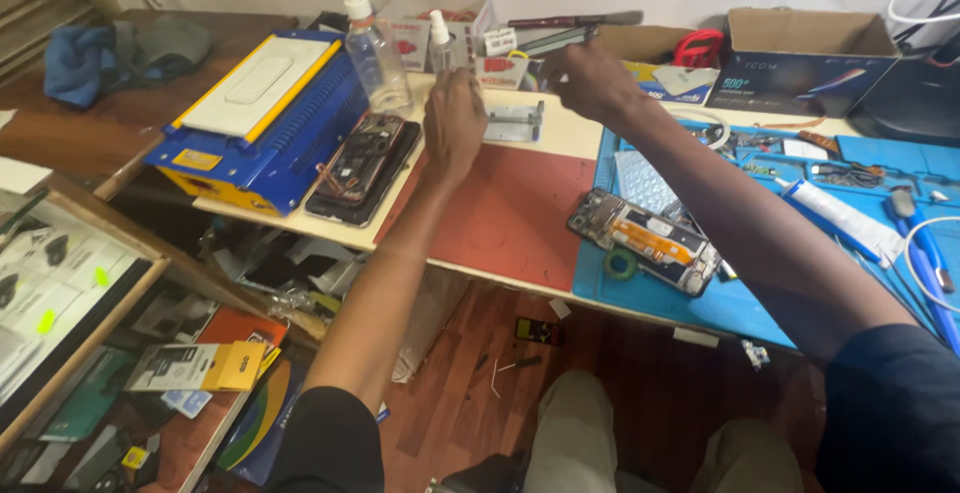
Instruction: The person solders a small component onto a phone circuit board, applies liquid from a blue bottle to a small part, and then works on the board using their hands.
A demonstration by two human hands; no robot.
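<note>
Two spray bottles stand at eleven o'clock: a tall one [375, 48] and a small one [441, 45], which the left hand [453, 118] pinches near its base. The right hand [592, 80], just beside at one o'clock, is curled; what it grips I cannot tell. Two opened phones lie below: one [362, 165] by the blue machine [262, 118], one [645, 240] on the blue mat [760, 303]. Cardboard boxes [800, 53] behind hold clutter.

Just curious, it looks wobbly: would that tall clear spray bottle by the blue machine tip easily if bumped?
Probably. The spray bottle is tall and narrow, so a nudge near its white nozzle could topple it. Clear plastic with little visible liquid suggests it is light, and on its side it might roll.
</note>
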